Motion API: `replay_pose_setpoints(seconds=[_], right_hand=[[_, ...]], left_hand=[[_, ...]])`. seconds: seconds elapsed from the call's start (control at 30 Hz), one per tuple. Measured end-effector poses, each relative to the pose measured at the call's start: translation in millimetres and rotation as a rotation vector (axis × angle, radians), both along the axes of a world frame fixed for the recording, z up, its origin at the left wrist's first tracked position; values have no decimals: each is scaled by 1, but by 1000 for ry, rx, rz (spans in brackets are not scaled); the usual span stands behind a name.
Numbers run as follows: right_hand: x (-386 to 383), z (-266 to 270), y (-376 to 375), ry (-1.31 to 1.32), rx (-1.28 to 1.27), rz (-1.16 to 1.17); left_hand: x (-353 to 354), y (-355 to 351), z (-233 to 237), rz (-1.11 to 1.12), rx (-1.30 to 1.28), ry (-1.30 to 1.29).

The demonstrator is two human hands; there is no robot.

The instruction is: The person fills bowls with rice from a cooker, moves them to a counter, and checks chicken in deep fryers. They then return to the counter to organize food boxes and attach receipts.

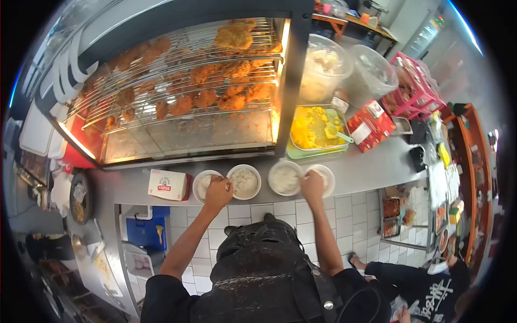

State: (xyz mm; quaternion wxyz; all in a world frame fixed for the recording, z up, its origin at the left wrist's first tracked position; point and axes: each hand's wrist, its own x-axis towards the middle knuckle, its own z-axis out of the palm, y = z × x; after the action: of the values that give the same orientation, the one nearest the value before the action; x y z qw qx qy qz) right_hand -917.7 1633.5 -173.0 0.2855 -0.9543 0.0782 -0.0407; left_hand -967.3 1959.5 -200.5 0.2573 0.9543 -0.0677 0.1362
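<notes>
Several white bowls of rice stand in a row on the steel counter's front edge. My left hand [219, 192] is closed at the rim between the leftmost bowl [201, 185] and the bowl beside it [245, 182]. Its curled fingers partly cover the leftmost bowl. My right hand [312, 186] is closed at the rim between the third bowl [284, 179] and the rightmost bowl [326, 180]. Its fingertips are mostly hidden behind the back of the hand. Left of the bowls sits a white printed paper box [167, 185].
A lit display case [183, 153] with fried chicken on racks stands behind the bowls. Right of it are a tray of yellow food [312, 126], a red box [371, 126], plastic tubs [326, 70] and a pink basket [414, 86]. A co-worker [420, 290] is at lower right.
</notes>
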Motion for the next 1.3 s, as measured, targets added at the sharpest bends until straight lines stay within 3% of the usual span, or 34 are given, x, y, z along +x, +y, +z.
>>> replay_pose_setpoints(seconds=[0.1,0.23,0.37,0.43,0.57,0.6,0.7,0.77,0.83,0.93,1.1,1.13,1.17,1.2,1.23,1.27,1.3], right_hand=[[3,-18,27,-64,36,38],[5,-10,40,-72,-16,88],[0,-3,25,54,-6,127],[-10,9,29,-98,-45,183],[-30,61,81,167,274,496],[-35,63,96,161,301,619],[-56,36,129,348,373,955],[-73,-1,149,397,577,1179],[-98,17,171,455,293,1373],[-118,-5,195,513,233,1601],[-172,-51,273,453,114,1896],[-182,-72,290,349,93,2004],[-197,-87,304,302,-125,2041],[-204,-113,319,241,-345,2059],[-155,-265,358,-32,-183,2334],[-192,-250,361,122,-447,2314],[-224,-249,360,219,-651,2322]], left_hand=[[6,-10,8,98,37,169],[8,-4,3,118,3,131],[-19,-10,41,176,42,125],[-40,-18,54,188,-172,86],[-106,-33,37,332,-398,11],[-125,-38,42,422,-467,97],[-193,-51,34,694,-699,217],[-240,-53,30,848,-587,135],[-292,-59,26,1042,-702,115],[-368,-85,11,1349,-720,21],[-511,-138,-109,1985,-673,100],[-555,-153,-141,2006,-590,74],[-593,-171,-162,2029,-515,48],[-630,-188,-155,2172,-504,62],[-675,-200,-134,2309,-492,82],[-715,-208,-100,2530,-343,-125],[-768,-214,-69,2661,-41,-117]])
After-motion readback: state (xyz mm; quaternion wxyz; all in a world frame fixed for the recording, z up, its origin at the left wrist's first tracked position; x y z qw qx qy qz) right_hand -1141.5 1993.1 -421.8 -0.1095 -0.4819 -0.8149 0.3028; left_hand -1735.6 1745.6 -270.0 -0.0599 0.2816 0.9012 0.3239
